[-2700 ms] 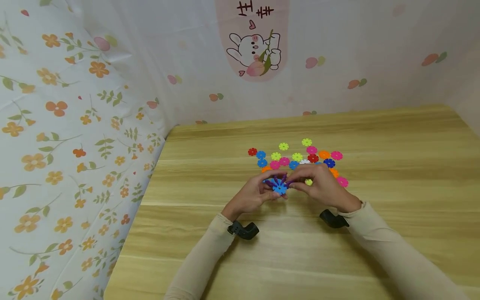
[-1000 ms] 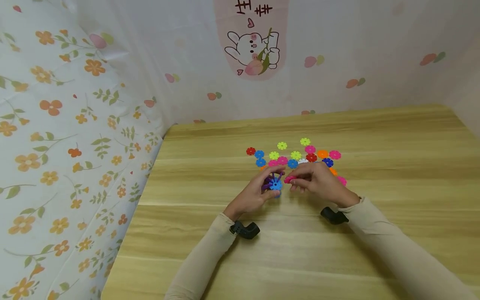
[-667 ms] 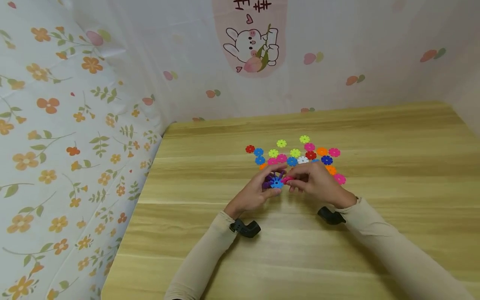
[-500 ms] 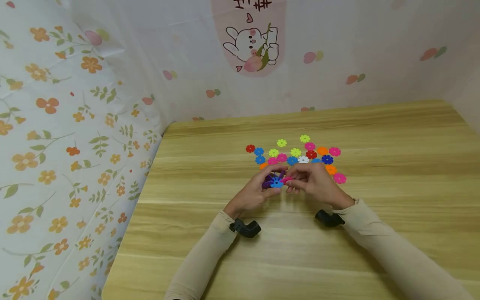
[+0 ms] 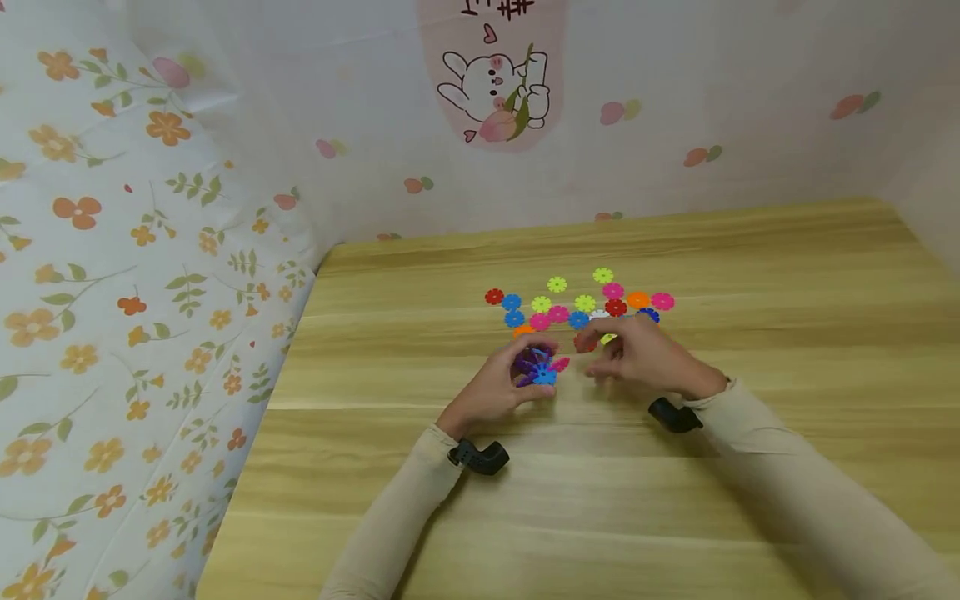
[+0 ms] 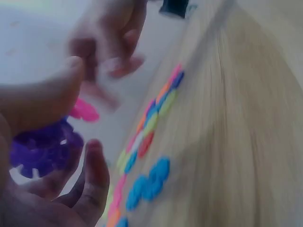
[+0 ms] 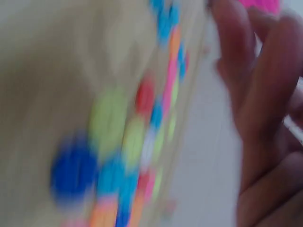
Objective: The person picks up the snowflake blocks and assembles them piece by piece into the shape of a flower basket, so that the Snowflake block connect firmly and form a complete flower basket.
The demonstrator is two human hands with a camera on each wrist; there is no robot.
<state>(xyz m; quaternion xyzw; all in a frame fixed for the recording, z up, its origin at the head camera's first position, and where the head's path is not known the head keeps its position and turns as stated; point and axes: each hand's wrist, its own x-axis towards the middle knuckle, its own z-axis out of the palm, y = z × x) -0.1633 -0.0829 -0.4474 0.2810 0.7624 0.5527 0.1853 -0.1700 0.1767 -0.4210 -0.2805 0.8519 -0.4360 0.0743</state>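
Left hand [image 5: 486, 388]: still grips the cluster [image 5: 544, 375]
Right hand [image 5: 648, 358]: fingers now parted, grip released
Pink disc [image 5: 561, 364]: left jutting from the cluster

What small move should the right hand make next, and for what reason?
Probably, the right hand should pick up the nearby loose red disc: this hand looks empty, while the left hand holds the blue-purple cluster, from which the pink disc already sticks out.

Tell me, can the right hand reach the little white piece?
Probably yes: the right hand looks empty, thumb and fingers apart, and the white piece lies just beyond its fingers. Nothing seems to lie on top, though other coloured pieces crowd close and could get in the way.
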